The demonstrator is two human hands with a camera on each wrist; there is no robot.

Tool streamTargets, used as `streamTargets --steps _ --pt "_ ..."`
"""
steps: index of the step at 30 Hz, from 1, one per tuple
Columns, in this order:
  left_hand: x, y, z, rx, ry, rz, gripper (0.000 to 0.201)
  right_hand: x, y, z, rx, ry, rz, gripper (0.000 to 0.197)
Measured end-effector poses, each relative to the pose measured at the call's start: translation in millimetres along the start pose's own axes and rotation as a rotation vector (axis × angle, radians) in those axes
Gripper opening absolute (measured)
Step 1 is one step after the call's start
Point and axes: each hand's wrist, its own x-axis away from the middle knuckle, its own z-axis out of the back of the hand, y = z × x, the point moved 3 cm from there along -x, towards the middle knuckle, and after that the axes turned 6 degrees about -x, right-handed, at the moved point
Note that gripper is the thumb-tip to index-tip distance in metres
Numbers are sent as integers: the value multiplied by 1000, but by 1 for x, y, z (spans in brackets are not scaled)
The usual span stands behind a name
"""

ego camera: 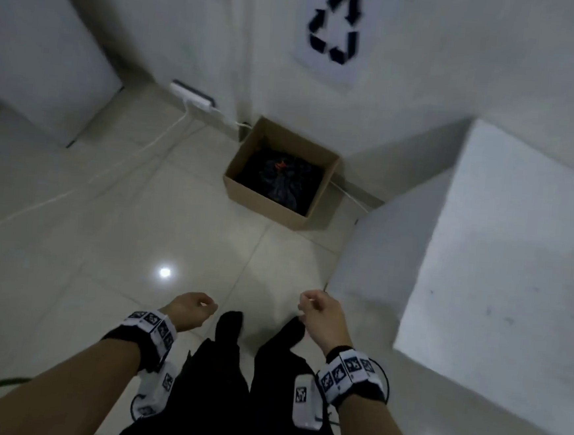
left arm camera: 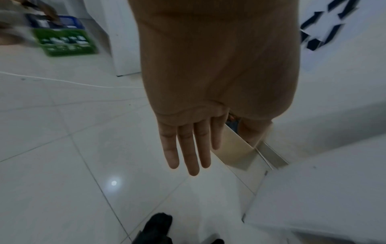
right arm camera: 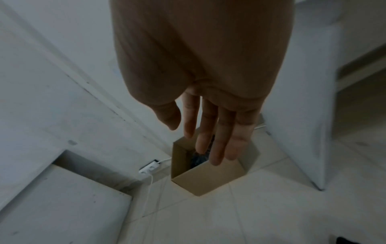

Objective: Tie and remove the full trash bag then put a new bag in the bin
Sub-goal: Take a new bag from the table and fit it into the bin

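Observation:
A brown cardboard box point(ego camera: 266, 200) serves as the bin and stands on the tiled floor against the wall. Inside it is a dark, crumpled trash bag point(ego camera: 280, 179), showing a small orange spot near the top. My left hand point(ego camera: 192, 307) and right hand point(ego camera: 319, 311) hang in front of me, well short of the box, and both hold nothing. In the left wrist view the fingers point(left arm camera: 188, 153) are straight, with the box point(left arm camera: 236, 155) beyond them. The right wrist view shows relaxed fingers point(right arm camera: 217, 140) above the box point(right arm camera: 208, 178) and the bag point(right arm camera: 197, 159).
A white power strip point(ego camera: 192, 97) with cables lies on the floor left of the box. A white cabinet point(ego camera: 40, 60) stands at the left and a white counter block point(ego camera: 501, 268) at the right. A recycling sign point(ego camera: 335, 25) hangs on the wall. Green and blue crates point(left arm camera: 64, 41) sit far left.

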Motion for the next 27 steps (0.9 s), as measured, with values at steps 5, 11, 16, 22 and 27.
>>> streamTargets --steps 5,11,16,22,27 --pt "34 83 -56 -371 -98 -225 45 71 147 41 -36 105 -209 11" --pt "69 200 -155 -664 -183 -459 39 176 326 88 -251 222 -489 13" --pt "89 251 -259 -869 -181 -505 38 266 419 143 -464 314 -569 19" --pt "110 258 -367 -1231 -257 -440 46 330 499 220 -486 433 -472 14" --pt "109 286 -437 -1334 -313 -371 49 338 545 298 -511 493 -393 18"
